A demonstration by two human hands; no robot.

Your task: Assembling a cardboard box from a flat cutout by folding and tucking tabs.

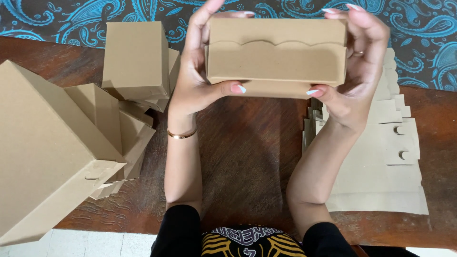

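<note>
Nearest the camera, at 6 o'clock, sit the person's black sleeves and a black-and-yellow top, w/ both forearms going up over the dark wood table (247,157). A thin gold bangle (181,135) sits on the left wrist. At about 8 o'clock a big brown box (43,152) lies tipped on its side, its flap tucked shut, so what is inside can't be seen. Next to it, more toward the middle, some smaller folded boxes (121,138) lean on each other in a loose heap; they look closed too. At 4 o'clock a stack of flat cardboard pieces (381,162) lies spread like a fan, not folded up yet, w/ little tab cuts showing on the edge. Up at 12 o'clock, lifted off the table, is the small brown box (277,54). The left hand (195,81) grips its left end, thumb under the bottom edge & fingers over the top. The right hand (362,71) grips the right end the same way. Both hands are closed on it, likely to keep it steady and square while the wavy-edged flap lies flat on the front. The box is shut, so it's not possible to tell if anything is in it. At 11 o'clock one more closed box (136,59) stands up. Farthest back lies a dark cloth w/ blue swirls (62,21).
</note>
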